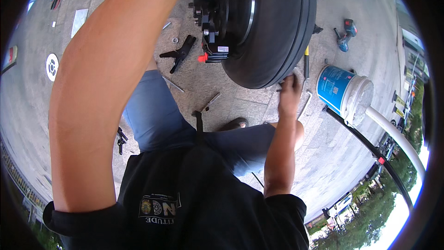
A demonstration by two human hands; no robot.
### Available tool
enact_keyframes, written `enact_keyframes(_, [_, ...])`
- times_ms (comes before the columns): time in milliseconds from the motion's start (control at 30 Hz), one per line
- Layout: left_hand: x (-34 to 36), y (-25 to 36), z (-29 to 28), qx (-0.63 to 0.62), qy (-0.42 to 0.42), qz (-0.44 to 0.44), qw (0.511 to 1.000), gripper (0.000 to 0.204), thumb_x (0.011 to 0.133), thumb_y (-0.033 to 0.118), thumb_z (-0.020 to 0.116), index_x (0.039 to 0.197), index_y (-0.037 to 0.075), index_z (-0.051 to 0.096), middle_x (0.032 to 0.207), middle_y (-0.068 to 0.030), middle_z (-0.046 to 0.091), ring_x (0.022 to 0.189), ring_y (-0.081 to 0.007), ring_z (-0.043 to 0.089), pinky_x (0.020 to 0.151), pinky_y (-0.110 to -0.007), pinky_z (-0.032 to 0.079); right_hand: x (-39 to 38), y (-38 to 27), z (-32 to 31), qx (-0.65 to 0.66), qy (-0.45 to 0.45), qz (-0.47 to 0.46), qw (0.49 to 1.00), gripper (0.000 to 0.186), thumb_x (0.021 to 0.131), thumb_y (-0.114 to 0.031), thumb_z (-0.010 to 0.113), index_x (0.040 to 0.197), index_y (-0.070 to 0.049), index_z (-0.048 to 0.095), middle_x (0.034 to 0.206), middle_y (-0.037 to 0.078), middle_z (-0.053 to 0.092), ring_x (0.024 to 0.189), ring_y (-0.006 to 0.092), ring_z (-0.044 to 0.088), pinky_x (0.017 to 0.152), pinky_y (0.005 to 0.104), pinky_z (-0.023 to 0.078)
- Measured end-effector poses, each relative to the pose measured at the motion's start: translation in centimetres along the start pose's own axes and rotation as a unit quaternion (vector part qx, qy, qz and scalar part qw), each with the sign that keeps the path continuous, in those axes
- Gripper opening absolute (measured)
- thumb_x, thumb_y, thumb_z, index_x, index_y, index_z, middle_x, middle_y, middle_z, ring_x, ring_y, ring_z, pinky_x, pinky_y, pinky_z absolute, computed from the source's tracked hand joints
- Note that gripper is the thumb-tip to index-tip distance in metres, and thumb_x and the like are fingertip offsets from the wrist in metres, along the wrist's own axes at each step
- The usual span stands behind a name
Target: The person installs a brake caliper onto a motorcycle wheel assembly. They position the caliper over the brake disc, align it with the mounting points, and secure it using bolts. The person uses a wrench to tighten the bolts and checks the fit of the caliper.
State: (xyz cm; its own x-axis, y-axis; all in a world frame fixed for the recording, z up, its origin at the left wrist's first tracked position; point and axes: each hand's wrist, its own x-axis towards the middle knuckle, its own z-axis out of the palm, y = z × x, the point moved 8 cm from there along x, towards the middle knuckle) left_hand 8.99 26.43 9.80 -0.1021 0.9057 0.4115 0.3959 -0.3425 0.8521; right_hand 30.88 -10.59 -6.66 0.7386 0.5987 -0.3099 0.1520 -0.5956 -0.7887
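A black tyre on a wheel stands upright in front of me at the top of the view. On its left side is a black hub mechanism with several bolts and a small red part below. My left arm reaches up past the hub's left, and its hand lies beyond the upper edge. Close to the tyre's lower right edge is my right hand. Its fingers are blurred against the tread, so their grip is unclear. A bent metal rod and a yellow-and-black handle lie to its right.
A black spring clamp and a metal tool lie on the paving between my legs and the wheel. At the right are a blue-and-white bucket, with a white pole beside it, and a cordless drill. Pliers lie far left.
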Motion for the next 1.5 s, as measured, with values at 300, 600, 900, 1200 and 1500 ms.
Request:
enact_keyframes(300, [0.0, 0.4, -0.3, 0.054, 0.024, -0.004, 0.998, 0.069, 0.070, 0.042, 0.074, 0.106, -0.011, 0.048, 0.098, -0.0304, 0.063, 0.096, -0.0400, 0.062, 0.087, -0.040, 0.049, -0.6, 5.8, 3.7, -0.172, -0.164, -0.065, 0.969, 0.034, 0.078, -0.022, 0.067, 0.098, 0.005, 0.062, 0.084, 0.024, 0.067, 0.082, 0.0351, 0.067, 0.072, 0.0388, 0.050])
enact_keyframes(600, [-0.1, 0.7, -0.6, 0.034, 0.027, 0.000, 0.999, 0.067, 0.070, 0.040, 0.076, 0.106, -0.010, 0.051, 0.097, -0.0282, 0.064, 0.094, -0.0378, 0.064, 0.087, -0.039, 0.049, -1.7, 3.6, 4.4, -0.182, -0.180, -0.092, 0.962, 0.033, 0.079, -0.020, 0.067, 0.101, 0.003, 0.060, 0.084, 0.023, 0.067, 0.078, 0.0342, 0.067, 0.069, 0.0370, 0.050])
enact_keyframes(900, [-0.2, 0.7, -0.5, 0.052, 0.031, 0.000, 0.998, 0.065, 0.069, 0.039, 0.076, 0.103, -0.011, 0.052, 0.093, -0.0277, 0.064, 0.092, -0.0379, 0.064, 0.085, -0.039, 0.050, -1.7, 3.1, 4.5, -0.158, -0.180, -0.088, 0.967, 0.033, 0.080, -0.021, 0.066, 0.102, 0.003, 0.059, 0.084, 0.021, 0.068, 0.074, 0.0312, 0.068, 0.067, 0.0363, 0.050])
enact_keyframes(1200, [-0.5, 0.7, -0.7, 0.029, 0.024, -0.013, 0.999, 0.062, 0.070, 0.037, 0.076, 0.103, -0.009, 0.052, 0.094, -0.0274, 0.064, 0.093, -0.0376, 0.064, 0.086, -0.039, 0.050, -1.7, 3.2, 4.8, -0.120, -0.181, -0.121, 0.969, 0.032, 0.079, -0.017, 0.066, 0.100, 0.006, 0.060, 0.081, 0.023, 0.067, 0.076, 0.0319, 0.068, 0.066, 0.0355, 0.050])
enact_keyframes(1500, [-0.1, 0.5, -0.4, 0.037, 0.026, -0.009, 0.999, 0.065, 0.070, 0.038, 0.076, 0.105, -0.011, 0.051, 0.094, -0.0282, 0.064, 0.093, -0.0387, 0.064, 0.086, -0.039, 0.050, -1.7, 3.7, 6.2, -0.131, -0.224, -0.121, 0.958, 0.056, 0.071, -0.020, 0.078, 0.114, 0.007, 0.053, 0.103, 0.023, 0.066, 0.095, 0.0312, 0.066, 0.082, 0.0368, 0.049])
